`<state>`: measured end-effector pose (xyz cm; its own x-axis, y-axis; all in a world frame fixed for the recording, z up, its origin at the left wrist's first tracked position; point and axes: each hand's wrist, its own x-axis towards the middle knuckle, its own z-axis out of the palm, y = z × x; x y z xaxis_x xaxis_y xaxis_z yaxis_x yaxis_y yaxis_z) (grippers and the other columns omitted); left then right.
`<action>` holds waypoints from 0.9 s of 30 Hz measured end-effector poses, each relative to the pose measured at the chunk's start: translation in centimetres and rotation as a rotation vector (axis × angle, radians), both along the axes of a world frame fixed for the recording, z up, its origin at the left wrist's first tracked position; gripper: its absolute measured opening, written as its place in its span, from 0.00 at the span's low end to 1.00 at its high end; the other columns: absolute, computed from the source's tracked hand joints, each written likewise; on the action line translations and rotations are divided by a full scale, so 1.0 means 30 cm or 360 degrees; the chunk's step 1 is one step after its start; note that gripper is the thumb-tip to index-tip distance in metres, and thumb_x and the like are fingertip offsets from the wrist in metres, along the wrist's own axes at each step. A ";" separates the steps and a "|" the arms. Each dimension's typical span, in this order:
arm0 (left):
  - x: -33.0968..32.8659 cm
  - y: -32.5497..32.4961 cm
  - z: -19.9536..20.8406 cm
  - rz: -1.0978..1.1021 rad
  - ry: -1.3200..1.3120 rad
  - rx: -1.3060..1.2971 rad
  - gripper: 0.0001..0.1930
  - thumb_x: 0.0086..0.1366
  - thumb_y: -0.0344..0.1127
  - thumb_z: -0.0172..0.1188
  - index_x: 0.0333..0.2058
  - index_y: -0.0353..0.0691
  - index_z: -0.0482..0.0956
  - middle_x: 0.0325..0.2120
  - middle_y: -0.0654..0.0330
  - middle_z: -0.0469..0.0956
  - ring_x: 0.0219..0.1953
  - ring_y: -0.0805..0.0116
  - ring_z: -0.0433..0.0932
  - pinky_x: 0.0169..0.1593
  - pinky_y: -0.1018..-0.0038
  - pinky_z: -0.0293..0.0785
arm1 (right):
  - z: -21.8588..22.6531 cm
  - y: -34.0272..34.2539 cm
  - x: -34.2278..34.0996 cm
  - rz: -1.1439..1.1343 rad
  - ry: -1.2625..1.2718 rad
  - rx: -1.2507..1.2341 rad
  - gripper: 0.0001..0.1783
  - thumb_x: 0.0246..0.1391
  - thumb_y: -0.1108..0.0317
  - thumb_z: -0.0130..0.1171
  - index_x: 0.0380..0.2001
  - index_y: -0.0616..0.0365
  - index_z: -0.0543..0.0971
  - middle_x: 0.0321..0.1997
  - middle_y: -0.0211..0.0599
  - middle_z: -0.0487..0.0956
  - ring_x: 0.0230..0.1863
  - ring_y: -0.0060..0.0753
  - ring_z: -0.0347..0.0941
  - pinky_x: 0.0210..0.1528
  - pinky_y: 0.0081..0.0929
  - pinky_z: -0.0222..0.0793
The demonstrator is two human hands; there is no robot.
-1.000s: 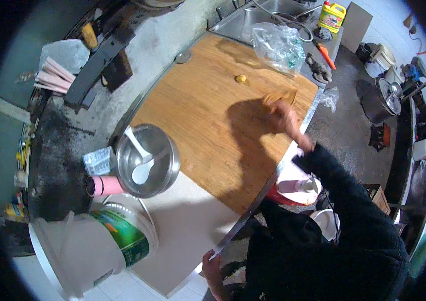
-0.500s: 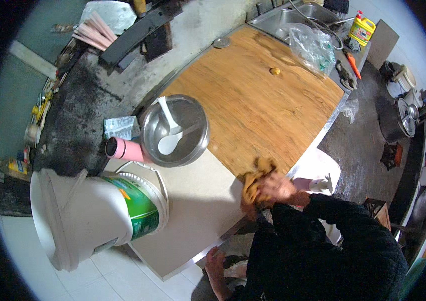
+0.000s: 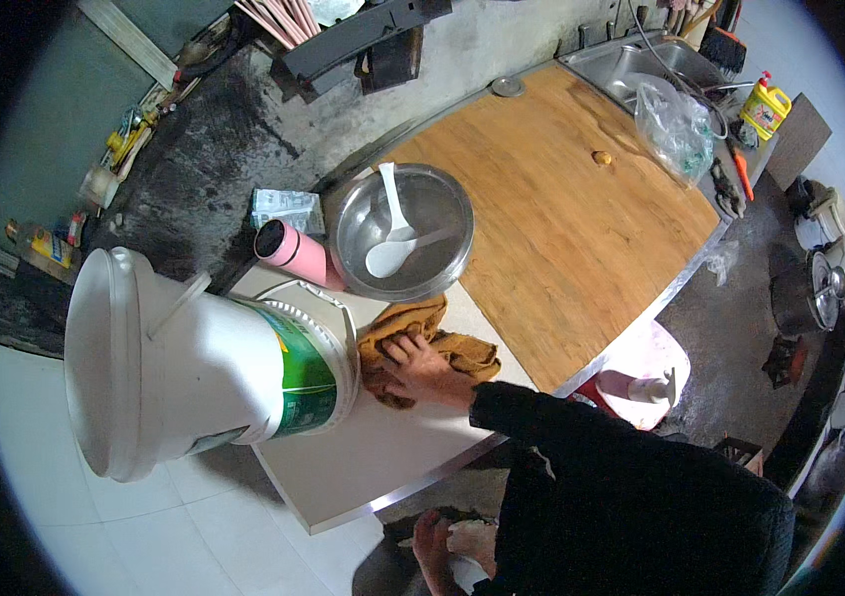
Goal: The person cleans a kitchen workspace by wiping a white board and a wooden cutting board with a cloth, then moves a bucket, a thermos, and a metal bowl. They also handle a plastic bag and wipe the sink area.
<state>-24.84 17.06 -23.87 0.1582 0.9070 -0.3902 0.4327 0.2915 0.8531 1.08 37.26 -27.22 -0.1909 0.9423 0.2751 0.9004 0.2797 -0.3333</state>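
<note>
My right hand [image 3: 420, 370] presses down on a crumpled brown cloth [image 3: 472, 355], its fingers curled into the folds. The cloth lies bunched on the pale tabletop [image 3: 323, 482], between the steel bowl and the big white bucket [image 3: 209, 348] with a green label. That bucket lies on its side. Just beyond the cloth stands the steel bowl [image 3: 353, 238], with a white rice paddle [image 3: 392, 199] and a white spoon [image 3: 388, 259] in it. A pink tumbler [image 3: 303, 256] with a black end lies against the bowl. My left hand does not show.
A wooden board [image 3: 561, 209] covers the far part of the table, with a small yellowish lump [image 3: 601, 158] on it. At the far right are a clear plastic bag [image 3: 676, 129], a steel sink [image 3: 606, 68] and a yellow bottle [image 3: 765, 107]. A pink-white basin [image 3: 656, 372] stands below the table's right edge.
My right hand has carried the cloth left from the wooden board's near corner onto the pale tabletop beside the bucket. My left hand, earlier by the cloth, has gone from sight. The view has shifted.
</note>
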 end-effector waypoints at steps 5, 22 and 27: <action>0.047 0.002 0.047 0.0371 -0.0178 -0.0485 0.15 0.56 0.29 0.58 0.42 0.33 0.71 0.36 0.57 0.73 0.38 0.70 0.72 0.43 0.75 0.71 | -0.034 -0.011 0.148 -0.0526 -0.0166 -0.0157 0.26 0.49 0.52 0.51 0.50 0.50 0.71 0.57 0.37 0.64 0.54 0.40 0.58 0.52 0.44 0.53; -0.088 0.025 -0.002 0.0162 -0.0162 -0.0473 0.16 0.58 0.33 0.57 0.43 0.33 0.71 0.35 0.57 0.75 0.35 0.69 0.73 0.37 0.76 0.71 | -0.091 -0.438 0.309 -0.1077 0.0973 -0.0295 0.10 0.51 0.66 0.48 0.33 0.59 0.76 0.33 0.39 0.74 0.40 0.36 0.69 0.42 0.34 0.67; 0.031 0.131 0.023 -0.0174 -0.0134 -0.0340 0.20 0.59 0.35 0.56 0.49 0.34 0.67 0.41 0.54 0.73 0.38 0.68 0.72 0.38 0.76 0.70 | -0.085 -0.454 -0.163 -0.0037 0.0126 0.0076 0.15 0.41 0.67 0.53 0.37 0.48 0.75 0.41 0.35 0.69 0.44 0.36 0.65 0.46 0.32 0.64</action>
<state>-23.92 21.00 -23.19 0.2908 0.7812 -0.5524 0.4015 0.4244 0.8116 -3.80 23.63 -29.78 -0.1447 0.9316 0.3335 0.8782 0.2762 -0.3906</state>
